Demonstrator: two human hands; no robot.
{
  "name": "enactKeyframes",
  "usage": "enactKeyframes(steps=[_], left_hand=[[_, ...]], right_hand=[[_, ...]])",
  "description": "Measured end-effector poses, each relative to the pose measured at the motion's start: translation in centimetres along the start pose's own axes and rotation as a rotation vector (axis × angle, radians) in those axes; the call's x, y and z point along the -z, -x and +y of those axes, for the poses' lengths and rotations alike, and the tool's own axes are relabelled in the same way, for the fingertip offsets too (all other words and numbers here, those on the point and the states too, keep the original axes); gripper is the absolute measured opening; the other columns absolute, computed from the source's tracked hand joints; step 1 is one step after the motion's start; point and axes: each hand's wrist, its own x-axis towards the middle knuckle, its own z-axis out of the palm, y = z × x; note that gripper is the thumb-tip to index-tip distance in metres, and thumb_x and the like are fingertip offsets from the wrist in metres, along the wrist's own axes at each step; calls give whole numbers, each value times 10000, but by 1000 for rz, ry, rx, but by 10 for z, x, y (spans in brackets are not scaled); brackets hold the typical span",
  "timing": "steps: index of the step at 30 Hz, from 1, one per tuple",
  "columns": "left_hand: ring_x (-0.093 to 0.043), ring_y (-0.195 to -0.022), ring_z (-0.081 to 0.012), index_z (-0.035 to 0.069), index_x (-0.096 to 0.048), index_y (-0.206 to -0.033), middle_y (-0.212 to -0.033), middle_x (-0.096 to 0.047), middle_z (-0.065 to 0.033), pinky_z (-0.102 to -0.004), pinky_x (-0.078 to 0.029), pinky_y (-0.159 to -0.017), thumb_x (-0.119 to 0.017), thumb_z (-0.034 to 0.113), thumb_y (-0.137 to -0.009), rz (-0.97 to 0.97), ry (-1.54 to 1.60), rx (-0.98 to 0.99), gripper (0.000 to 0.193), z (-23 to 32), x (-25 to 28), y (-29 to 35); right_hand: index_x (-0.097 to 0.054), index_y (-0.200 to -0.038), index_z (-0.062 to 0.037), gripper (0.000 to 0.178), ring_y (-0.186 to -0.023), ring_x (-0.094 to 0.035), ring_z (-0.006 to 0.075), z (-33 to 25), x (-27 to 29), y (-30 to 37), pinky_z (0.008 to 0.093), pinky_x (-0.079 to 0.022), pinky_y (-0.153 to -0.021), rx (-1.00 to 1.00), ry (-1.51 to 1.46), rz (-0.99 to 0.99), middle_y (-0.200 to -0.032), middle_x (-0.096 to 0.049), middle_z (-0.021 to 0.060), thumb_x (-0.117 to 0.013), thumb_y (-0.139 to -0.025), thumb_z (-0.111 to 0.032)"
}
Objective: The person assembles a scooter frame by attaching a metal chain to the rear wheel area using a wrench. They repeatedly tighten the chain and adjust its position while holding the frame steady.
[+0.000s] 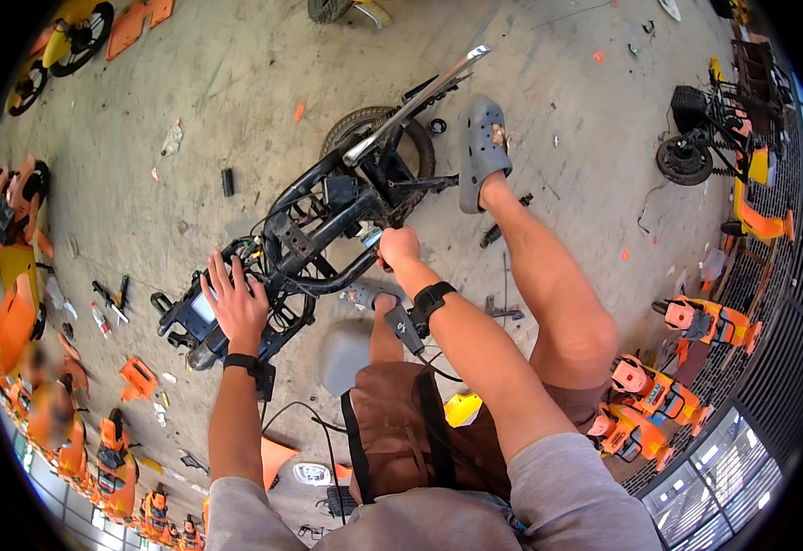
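Note:
A stripped black motorbike frame (333, 225) lies on the floor in front of me, its rear wheel (424, 151) at the far end. My left hand (236, 298) is open, fingers spread, resting on the frame's near-left end beside a pale rectangular panel (203, 308). Close to the middle of the frame, my right hand (399, 248) is closed in a fist. A small silvery-blue piece (371, 239) shows beside its fingers; what the fist holds is hidden. A long shiny metal bar (420, 103) slants across the wheel. My foot in a grey clog (484, 151) is by the wheel.
A black cylinder (227, 182) and a dark shock absorber (503, 220) lie on the floor. Pliers-like tools (115, 300) and a small bottle (100, 320) are at the left. Orange vehicle bodies (640, 432) line both sides; another stripped bike (695, 147) stands far right.

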Motion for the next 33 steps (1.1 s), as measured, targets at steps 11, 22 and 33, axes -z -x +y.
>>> enactKeyframes(steps=[11, 22, 33], left_hand=[[-298, -1431, -312, 39, -560, -1274, -1521, -355, -180, -494, -169, -1178, -518, 222, -878, 9, 1, 0, 438, -2, 0, -1], [-281, -1437, -321, 26, -546, -1292, -1523, -349, -184, -498, -168, -1178, -491, 231, -913, -20, 31, 20, 435, 0, 2, 3], [-298, -1427, -313, 68, -463, -1405, -1508, -373, -168, -499, -172, -1182, -498, 256, -910, 49, 107, 50, 531, -8, 3, 4]], right_hand=[[-497, -991, 3, 165, -462, -541, 204, 13, 18, 11, 343, -426, -402, -65, -176, -197, -661, -586, 120, -423, -914, -122], [-486, -628, 77, 322, -411, -510, 260, 14, 18, 1, 382, -394, -364, 118, -2, -114, -547, -539, 168, -472, -888, -112], [-558, -806, 39, 215, -478, -504, 214, 18, 29, 2, 391, -400, -435, 93, 41, -118, -688, -593, 133, -461, -915, -119]])
